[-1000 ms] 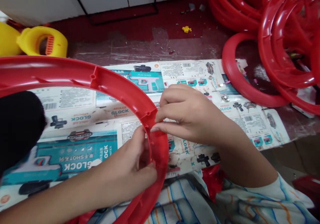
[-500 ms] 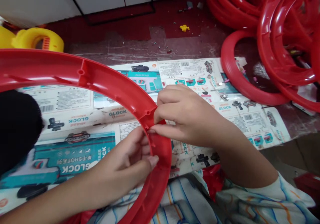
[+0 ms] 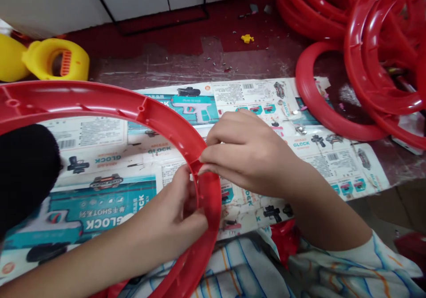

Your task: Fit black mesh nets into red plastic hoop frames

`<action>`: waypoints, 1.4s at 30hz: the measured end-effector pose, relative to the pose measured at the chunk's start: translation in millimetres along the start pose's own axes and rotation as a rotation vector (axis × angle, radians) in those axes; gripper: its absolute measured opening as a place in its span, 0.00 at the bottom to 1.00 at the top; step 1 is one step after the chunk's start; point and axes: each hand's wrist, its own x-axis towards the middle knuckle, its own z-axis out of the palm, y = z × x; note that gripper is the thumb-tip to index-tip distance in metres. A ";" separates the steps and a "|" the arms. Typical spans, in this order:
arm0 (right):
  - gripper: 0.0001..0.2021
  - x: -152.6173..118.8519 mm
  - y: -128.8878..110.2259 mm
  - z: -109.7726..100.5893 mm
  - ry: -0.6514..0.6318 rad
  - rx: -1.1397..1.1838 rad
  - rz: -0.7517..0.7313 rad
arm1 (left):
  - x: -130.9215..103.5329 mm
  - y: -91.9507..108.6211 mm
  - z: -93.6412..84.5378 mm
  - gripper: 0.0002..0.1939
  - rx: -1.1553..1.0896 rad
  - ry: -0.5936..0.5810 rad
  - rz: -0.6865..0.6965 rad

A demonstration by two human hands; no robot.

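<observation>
A large red plastic ring [image 3: 169,131], its hollow ribbed side facing up, crosses the left and middle of the view. My left hand [image 3: 181,213] grips its inner rim, thumb over the channel and fingers underneath. The fingertips of my right hand [image 3: 229,151] are pinched together at a cross rib on the ring's right side. Whatever lies between those fingertips is too small or hidden to make out. Beneath the ring are printed cardboard sheets [image 3: 120,216].
Several red rings [image 3: 354,67] are heaped at the right. A yellow plastic part [image 3: 75,60] lies at the back left, and a small yellow piece [image 3: 247,38] near the back middle. A black rounded object [image 3: 26,173] is at the left edge.
The ring has turned, its ribs shifting right along the far arc, and its right side sits slightly further left. My right fingertips have moved a little left with it.
</observation>
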 end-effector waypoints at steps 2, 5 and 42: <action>0.16 0.2 -1.1 0.3 0.009 0.030 -0.013 | -2.9 -2.4 -2.7 0.20 0.065 -0.026 -0.002; 0.14 0.1 -0.8 1.8 0.021 0.092 -0.022 | -5.3 -7.7 -2.4 0.21 0.058 -0.070 0.023; 0.12 2.3 -2.9 -7.7 -0.062 0.285 0.164 | -2.5 -7.8 11.7 0.20 -0.381 -0.081 0.045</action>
